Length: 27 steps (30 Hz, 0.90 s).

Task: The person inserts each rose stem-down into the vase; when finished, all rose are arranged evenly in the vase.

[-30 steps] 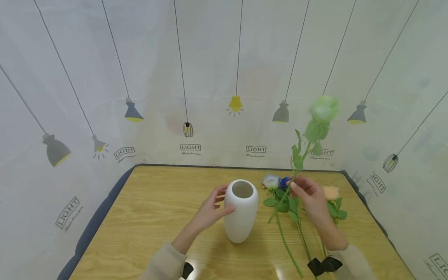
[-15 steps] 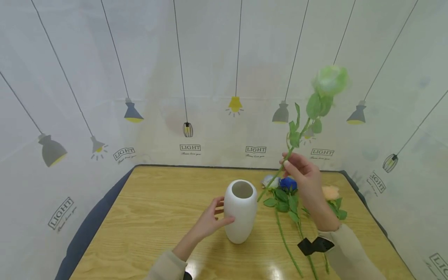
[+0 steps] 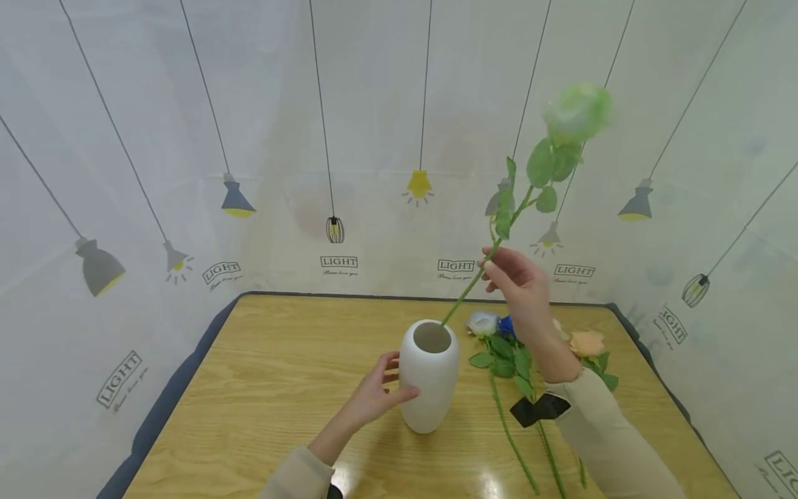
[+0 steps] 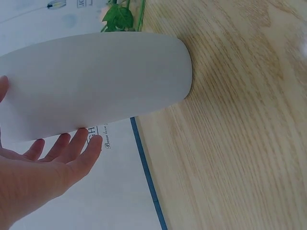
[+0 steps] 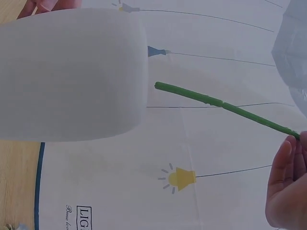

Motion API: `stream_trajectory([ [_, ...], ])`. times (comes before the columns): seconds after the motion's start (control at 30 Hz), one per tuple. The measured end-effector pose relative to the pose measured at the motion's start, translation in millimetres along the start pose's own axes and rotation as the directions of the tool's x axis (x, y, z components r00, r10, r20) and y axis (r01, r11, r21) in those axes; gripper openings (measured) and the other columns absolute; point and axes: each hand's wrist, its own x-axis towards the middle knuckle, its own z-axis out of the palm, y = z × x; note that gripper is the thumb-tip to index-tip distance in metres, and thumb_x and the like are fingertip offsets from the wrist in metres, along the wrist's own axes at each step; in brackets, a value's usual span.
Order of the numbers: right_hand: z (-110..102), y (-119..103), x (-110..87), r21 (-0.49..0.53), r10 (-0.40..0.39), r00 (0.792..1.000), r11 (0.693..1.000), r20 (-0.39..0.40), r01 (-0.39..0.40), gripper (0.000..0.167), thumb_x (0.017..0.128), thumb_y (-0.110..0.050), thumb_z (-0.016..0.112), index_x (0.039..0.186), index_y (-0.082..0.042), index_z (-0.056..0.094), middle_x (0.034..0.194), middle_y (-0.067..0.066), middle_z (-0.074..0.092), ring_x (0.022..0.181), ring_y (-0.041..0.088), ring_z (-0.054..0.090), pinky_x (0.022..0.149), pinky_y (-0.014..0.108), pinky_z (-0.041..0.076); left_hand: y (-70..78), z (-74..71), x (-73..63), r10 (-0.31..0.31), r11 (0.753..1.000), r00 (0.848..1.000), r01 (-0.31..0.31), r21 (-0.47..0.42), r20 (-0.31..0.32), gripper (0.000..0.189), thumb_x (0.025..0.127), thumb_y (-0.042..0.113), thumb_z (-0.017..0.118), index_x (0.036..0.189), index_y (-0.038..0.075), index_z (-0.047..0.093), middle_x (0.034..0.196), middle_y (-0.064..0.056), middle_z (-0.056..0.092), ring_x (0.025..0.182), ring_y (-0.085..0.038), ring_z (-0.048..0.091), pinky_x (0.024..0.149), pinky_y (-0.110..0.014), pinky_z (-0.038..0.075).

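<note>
A white vase (image 3: 430, 388) stands upright on the wooden table. My left hand (image 3: 378, 394) holds its left side, thumb across the front and fingers toward the back; the left wrist view shows those fingertips against the wall of the vase (image 4: 100, 81). Above and to the right, my right hand (image 3: 517, 281) pinches the stem of a pale green-white rose (image 3: 576, 114) between thumb and fingers. The rose leans right, bloom up. Its cut stem end (image 5: 158, 86) hangs just above the vase mouth, apart from the rim in the right wrist view.
Right of the vase lie a pale bluish-white rose (image 3: 483, 323), a blue rose (image 3: 506, 326) partly behind my right hand, and a peach rose (image 3: 587, 343). Their stems reach toward the near edge. A pale cloth wall with printed lamps (image 3: 419, 186) surrounds the table (image 3: 280, 360).
My right hand has lifted the green-white rose and brought it left, so the stem end has moved from over the lying flowers to above the vase mouth. My left hand stays on the vase.
</note>
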Motion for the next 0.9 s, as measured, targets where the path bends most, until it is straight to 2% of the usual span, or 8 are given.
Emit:
stream_trajectory([
  [0.1,2,6,-0.1,-0.002,0.010,1.000,1.000,-0.009,-0.010,0.022,0.086,-0.002,0.056,0.104,0.010,0.055,0.087,0.006,0.063,0.071,0.013,0.054,0.057,0.020,0.045,-0.5,0.0,0.4,0.003,1.000,1.000,-0.003,0.003,0.002,0.067,0.080,0.021,0.067,0.131,0.001,0.029,0.126,-0.023,0.038,0.110,-0.042,0.040,0.085,-0.058,0.032],
  [0.23,5,15,-4.3,-0.043,0.049,0.998,0.998,-0.027,-0.050,0.017,0.085,-0.003,0.057,0.102,0.002,0.060,0.086,0.005,0.063,0.069,0.013,0.054,0.055,0.022,0.044,-1.3,0.1,0.7,0.006,1.000,1.000,-0.006,0.004,0.004,0.067,0.080,0.021,0.067,0.131,0.001,0.029,0.125,-0.023,0.038,0.110,-0.042,0.040,0.084,-0.058,0.032],
  [0.37,9,27,-12.6,-0.122,0.107,0.994,0.987,0.010,-0.105,0.019,0.087,-0.007,0.057,0.104,0.000,0.060,0.090,0.008,0.063,0.071,0.013,0.053,0.054,0.022,0.044,-2.0,-0.3,0.9,0.011,1.000,1.000,-0.011,0.007,0.006,0.067,0.080,0.022,0.067,0.131,0.001,0.029,0.125,-0.023,0.038,0.110,-0.042,0.040,0.084,-0.058,0.032],
  [0.57,16,41,-27.2,-0.244,0.201,0.976,0.953,0.077,-0.177,0.024,0.087,-0.015,0.057,0.105,0.000,0.061,0.091,0.015,0.061,0.071,0.014,0.051,0.052,0.021,0.042,-1.6,-0.7,1.1,0.013,1.000,1.000,-0.013,0.015,0.007,0.067,0.080,0.022,0.066,0.131,0.001,0.029,0.126,-0.023,0.037,0.110,-0.042,0.040,0.084,-0.058,0.032],
  [0.7,23,42,-35.2,-0.323,0.210,0.970,0.932,0.125,-0.161,0.019,0.086,-0.012,0.058,0.102,-0.002,0.063,0.086,0.012,0.062,0.070,0.014,0.050,0.051,0.021,0.039,-0.6,-0.5,1.2,0.002,1.000,1.000,-0.002,0.010,0.002,0.068,0.080,0.022,0.067,0.131,0.001,0.028,0.126,-0.024,0.037,0.110,-0.043,0.040,0.084,-0.058,0.032],
  [0.9,34,26,-45.4,-0.381,0.176,0.961,0.921,0.215,-0.083,0.016,0.084,0.001,0.057,0.098,0.004,0.062,0.080,0.013,0.061,0.066,0.022,0.050,0.049,0.022,0.038,-0.3,-0.2,1.1,-0.014,1.000,1.000,0.014,0.010,0.001,0.068,0.080,0.023,0.067,0.131,0.000,0.028,0.126,-0.024,0.037,0.111,-0.044,0.039,0.085,-0.058,0.031],
])
